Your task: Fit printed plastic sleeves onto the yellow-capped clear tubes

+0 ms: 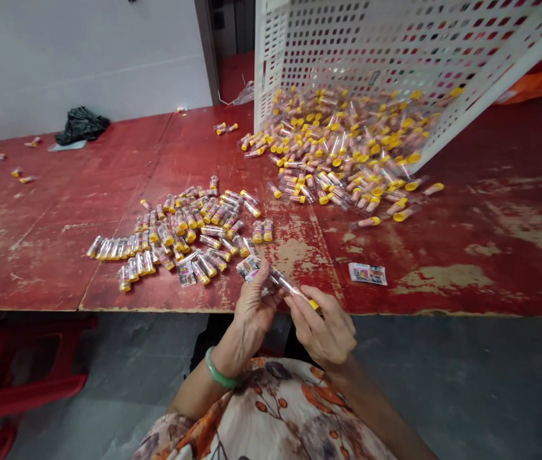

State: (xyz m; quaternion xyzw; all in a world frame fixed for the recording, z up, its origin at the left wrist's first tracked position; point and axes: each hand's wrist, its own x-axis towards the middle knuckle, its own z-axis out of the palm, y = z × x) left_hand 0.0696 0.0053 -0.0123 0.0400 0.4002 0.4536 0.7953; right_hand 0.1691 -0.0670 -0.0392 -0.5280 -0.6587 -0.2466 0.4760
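Observation:
Just over the table's front edge, my left hand (254, 303) pinches a small printed label (249, 268) under its thumb; whether it is one or a stack I cannot tell. My right hand (324, 327) is closed on a slim clear plastic tube (286, 282) with a yellow cap. The tube's far end reaches my left fingers. Beyond my hands lies a group of labelled tubes (179, 227) with yellow caps, some in rows. Two labelled tubes (262, 230) stand close together at its right. Another printed label (186, 273) lies near the group's front.
A tipped white plastic basket (271, 64) spills many yellow-capped tubes (338, 147) onto the worn red table (443, 255). A printed packet (368, 273) lies to the right. Further left are a black plastic bag (82, 125) and scattered tubes. A red stool (31, 377) stands at lower left.

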